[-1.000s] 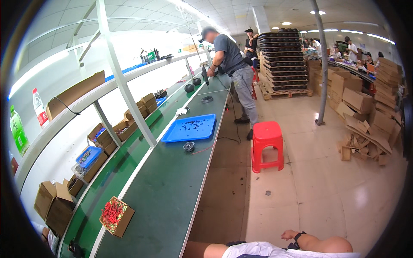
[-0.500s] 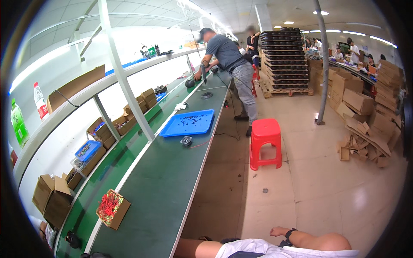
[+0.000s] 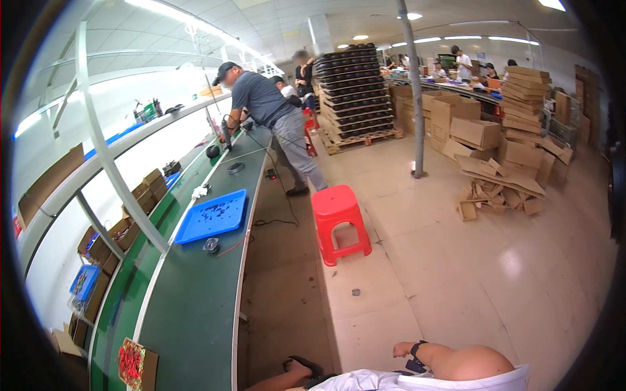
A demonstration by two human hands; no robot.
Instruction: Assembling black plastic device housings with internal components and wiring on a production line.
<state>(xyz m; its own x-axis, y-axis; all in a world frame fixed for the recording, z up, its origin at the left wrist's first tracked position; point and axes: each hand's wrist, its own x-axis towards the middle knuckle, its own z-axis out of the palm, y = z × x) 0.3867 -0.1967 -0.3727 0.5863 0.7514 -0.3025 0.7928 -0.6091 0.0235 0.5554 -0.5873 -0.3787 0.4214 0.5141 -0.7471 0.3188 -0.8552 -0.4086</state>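
Over the pale floor [image 3: 417, 280], the right hand [image 3: 402, 350] with black wristband [image 3: 415, 348].

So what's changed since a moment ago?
The view has swung right: the bench, tray and stool sit further left in the picture, and both bottles have left it. The co-worker seems to lean lower over the bench. No grasp or release shows. The right hand stays off the bench; tray, stool and box keep their places.

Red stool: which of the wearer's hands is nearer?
Right, as far as visible: the right hand is apart from the stool, lower in the picture. The left hand isn't in view.
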